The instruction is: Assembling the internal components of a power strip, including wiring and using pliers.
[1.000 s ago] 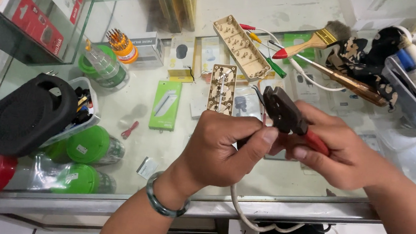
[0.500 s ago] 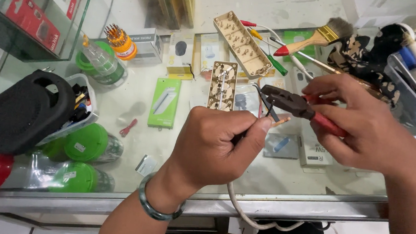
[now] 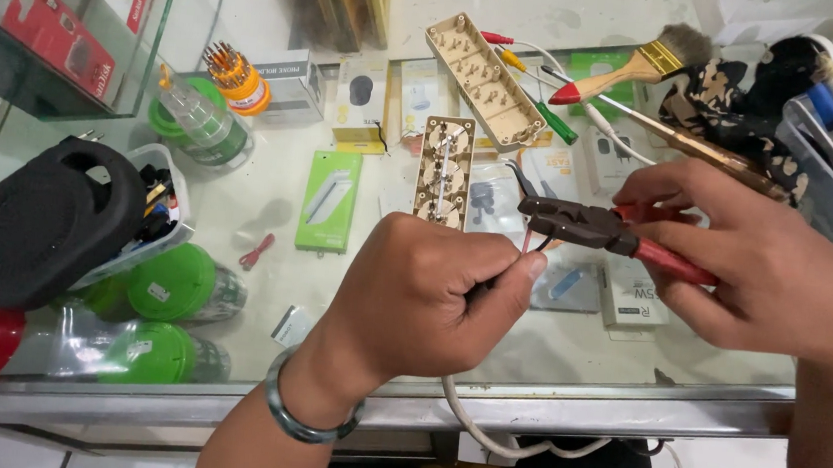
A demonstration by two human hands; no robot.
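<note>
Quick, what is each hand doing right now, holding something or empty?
Left hand: closed, pinching the thin wires of a white cable.
Right hand: closed around red-handled pliers.

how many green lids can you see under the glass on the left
3: one green lid beside the black speaker, one nearer the counter edge, one behind the clear bottle. The speaker may hide others.
</note>
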